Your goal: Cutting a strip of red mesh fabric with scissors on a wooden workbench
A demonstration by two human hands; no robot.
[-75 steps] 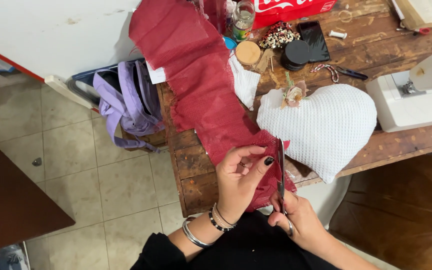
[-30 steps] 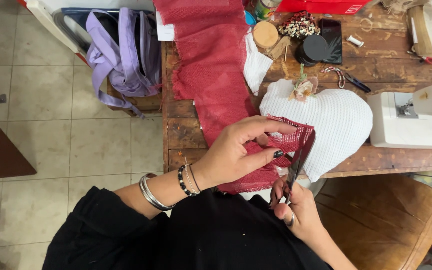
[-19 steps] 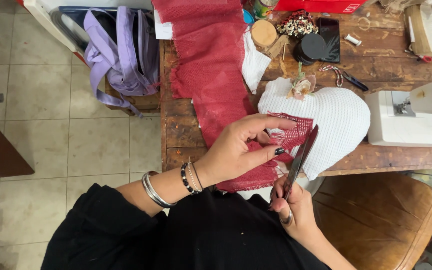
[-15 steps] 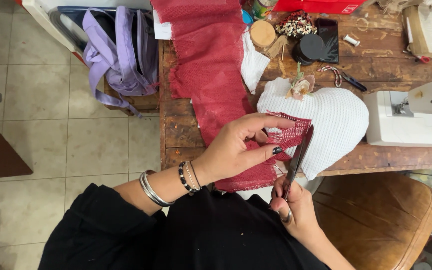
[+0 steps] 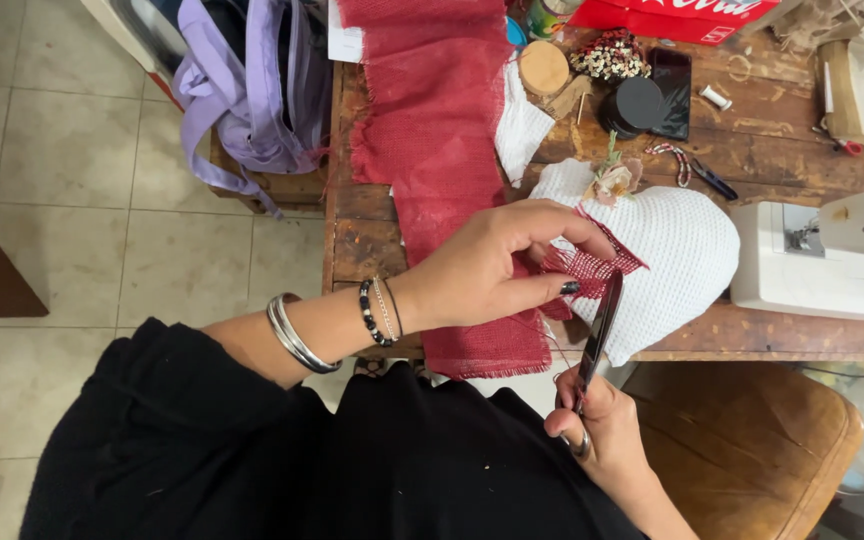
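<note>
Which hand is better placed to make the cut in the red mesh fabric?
Right. The right hand holds the scissors, blades at the edge of the red mesh fabric. The left hand is busy pinching the fabric beside the blades.

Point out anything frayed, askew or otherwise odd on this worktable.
The red mesh fabric has ragged, fraying edges, and its near end hangs over the table edge. The left hand pinches a loose corner beside the scissors in the right hand. Nothing looks spilled.
</note>
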